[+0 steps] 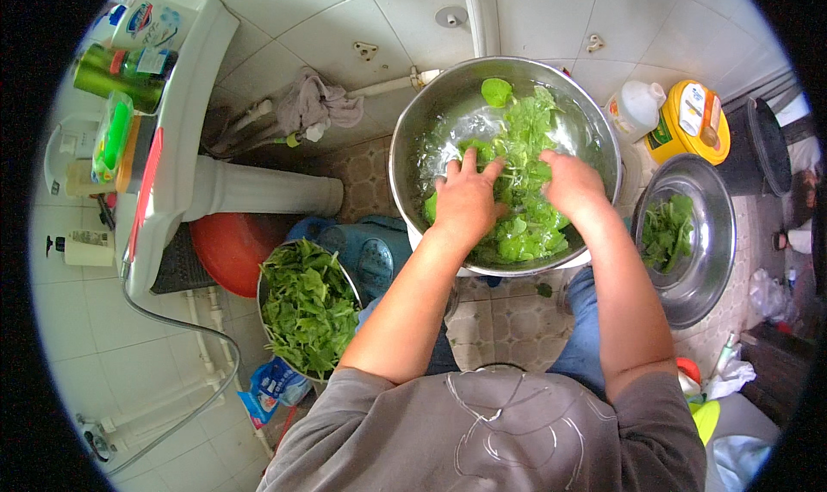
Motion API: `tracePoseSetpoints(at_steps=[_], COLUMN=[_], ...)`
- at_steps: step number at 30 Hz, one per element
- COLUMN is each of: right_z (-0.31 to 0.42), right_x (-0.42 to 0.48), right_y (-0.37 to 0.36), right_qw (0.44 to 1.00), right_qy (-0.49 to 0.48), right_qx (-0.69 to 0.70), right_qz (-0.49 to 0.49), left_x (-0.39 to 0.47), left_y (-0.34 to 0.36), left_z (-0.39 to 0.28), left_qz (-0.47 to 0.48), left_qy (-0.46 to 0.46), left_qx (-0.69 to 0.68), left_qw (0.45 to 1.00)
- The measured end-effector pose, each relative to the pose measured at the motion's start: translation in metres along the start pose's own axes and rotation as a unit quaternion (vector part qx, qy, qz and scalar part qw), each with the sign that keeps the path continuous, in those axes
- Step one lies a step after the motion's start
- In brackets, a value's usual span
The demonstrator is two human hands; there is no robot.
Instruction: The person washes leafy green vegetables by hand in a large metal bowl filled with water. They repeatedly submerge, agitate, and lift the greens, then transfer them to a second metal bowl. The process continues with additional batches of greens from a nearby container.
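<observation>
A large stainless steel basin (404,149) of water stands before me, with leafy greens (530,127) floating and sunk in it. My left hand (466,195) is over the left part of the greens, fingers spread and fingertips at the water. To its right my right hand (574,180) reaches in from the basin's right side, its fingers bent at the edge of the leaves. Whether the right fingers grip any stems cannot be made out. A single round leaf (496,92) floats near the far rim.
At left, a container heaped with greens (310,308) stands below the white pedestal sink (258,185). A red basin (236,249) is behind it. On the right are a metal bowl (714,279) with some greens, a yellow tub (678,120) and a white bottle (636,111).
</observation>
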State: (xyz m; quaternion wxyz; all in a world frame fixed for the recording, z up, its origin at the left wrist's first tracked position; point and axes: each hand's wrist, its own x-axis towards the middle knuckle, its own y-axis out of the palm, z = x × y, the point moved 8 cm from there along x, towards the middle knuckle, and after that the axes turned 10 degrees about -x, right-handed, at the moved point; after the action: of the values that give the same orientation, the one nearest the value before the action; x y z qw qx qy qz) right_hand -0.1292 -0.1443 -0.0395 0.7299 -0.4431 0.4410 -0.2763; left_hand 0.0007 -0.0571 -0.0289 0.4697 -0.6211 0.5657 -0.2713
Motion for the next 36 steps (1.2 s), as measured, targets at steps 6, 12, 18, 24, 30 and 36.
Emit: tracePoseSetpoints(at_steps=[6,12,18,24,30,36], right_z=[-0.029,-0.030,-0.016,0.013,-0.023,-0.046], right_x=[-0.009,-0.018,-0.026,-0.016,-0.006,-0.014], right_y=[-0.052,-0.074,-0.038,0.008,-0.032,-0.068], right_qw=[0.958,0.871,0.987,0.997,0.959,0.880], right_qy=[-0.029,-0.168,-0.057,-0.020,-0.039,-0.025], right_qx=[0.233,0.420,0.141,-0.063,0.233,0.424], right_qz=[-0.164,-0.194,-0.056,0.032,-0.155,-0.215], left_x=[0.009,0.004,-0.005,-0.019,0.006,-0.007], left_y=[-0.046,-0.056,-0.029,0.010,-0.035,-0.078], left_z=[0.027,0.039,0.018,-0.024,0.014,0.034], left_qz=[-0.217,-0.179,-0.025,0.087,-0.156,-0.263], left_qy=[0.033,0.026,0.028,0.020,0.067,0.007], left_qx=[-0.208,-0.492,-0.174,-0.009,-0.198,-0.352], left_qw=[0.953,0.852,0.984,0.996,0.965,0.898])
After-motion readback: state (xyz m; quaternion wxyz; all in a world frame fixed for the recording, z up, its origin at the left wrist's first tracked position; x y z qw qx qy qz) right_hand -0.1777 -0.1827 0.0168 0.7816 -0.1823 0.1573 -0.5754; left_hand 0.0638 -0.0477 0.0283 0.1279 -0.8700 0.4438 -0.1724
